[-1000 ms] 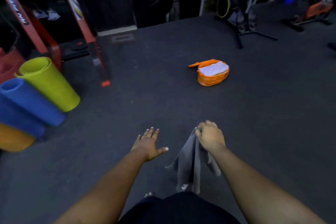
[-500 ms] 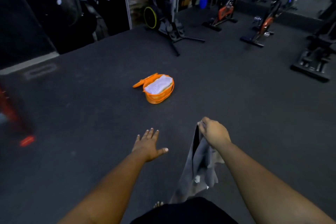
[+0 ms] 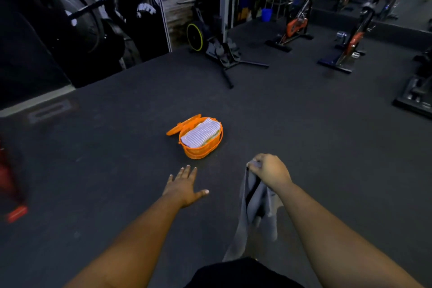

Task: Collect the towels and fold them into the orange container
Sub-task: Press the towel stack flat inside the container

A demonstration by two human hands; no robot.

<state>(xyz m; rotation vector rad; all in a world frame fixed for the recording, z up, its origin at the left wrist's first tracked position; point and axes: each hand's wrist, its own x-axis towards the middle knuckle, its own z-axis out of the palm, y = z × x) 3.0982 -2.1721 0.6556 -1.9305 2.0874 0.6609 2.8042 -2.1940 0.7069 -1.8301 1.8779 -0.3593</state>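
Head view: right hand [image 3: 271,169] grips a hanging grey towel [image 3: 253,208]; left hand [image 3: 184,187] spread, empty. Orange container [image 3: 202,151], lid open, holding folded towels [image 3: 201,134], sits on dark floor [image 3: 304,128] ahead; exercise bikes [image 3: 294,28] beyond.

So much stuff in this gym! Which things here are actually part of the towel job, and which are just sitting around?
Part of the job:
- grey towel, gripped by the right hand
- orange container, lid open, with a folded towel inside
- left hand, open and empty

Just sitting around:
- exercise bikes
- blue bucket
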